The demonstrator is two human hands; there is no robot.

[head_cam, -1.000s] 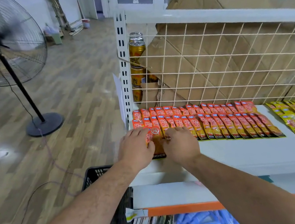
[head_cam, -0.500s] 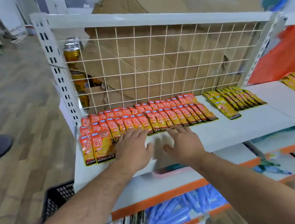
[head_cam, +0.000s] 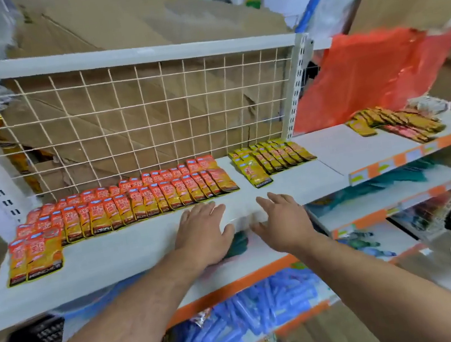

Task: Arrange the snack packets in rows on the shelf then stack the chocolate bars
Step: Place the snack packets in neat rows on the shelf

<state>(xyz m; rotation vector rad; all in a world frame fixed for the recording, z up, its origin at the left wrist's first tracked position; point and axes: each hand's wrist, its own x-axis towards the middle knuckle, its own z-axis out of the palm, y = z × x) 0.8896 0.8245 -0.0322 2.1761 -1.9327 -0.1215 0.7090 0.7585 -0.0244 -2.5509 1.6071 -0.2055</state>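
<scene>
Both hands are empty. Left hand [head_cam: 202, 232] and right hand [head_cam: 283, 219] are palm down, fingers straight and spread, over the bare front strip of the white metal shelf board [head_cam: 132, 259]. I cannot tell whether the palms touch it.

Orange-red foil snack packets [head_cam: 146, 195] sit in two overlapping rows against the white wire grid back [head_cam: 138, 119], just beyond the left hand. Yellow foil snack packets [head_cam: 270, 158] form a short row to their right, with a gap between. Two front orange-red packets [head_cam: 37, 253] at the far left lie forward of the line.

Judgement: this is the row-straightening step. To do it well:
- Sweep flat fingers along the packets' front edges.
- Nudge rather than lift.
- Keep the overlap even.
- Push the two stragglers into line.

Chocolate bars are not identifiable here.
</scene>
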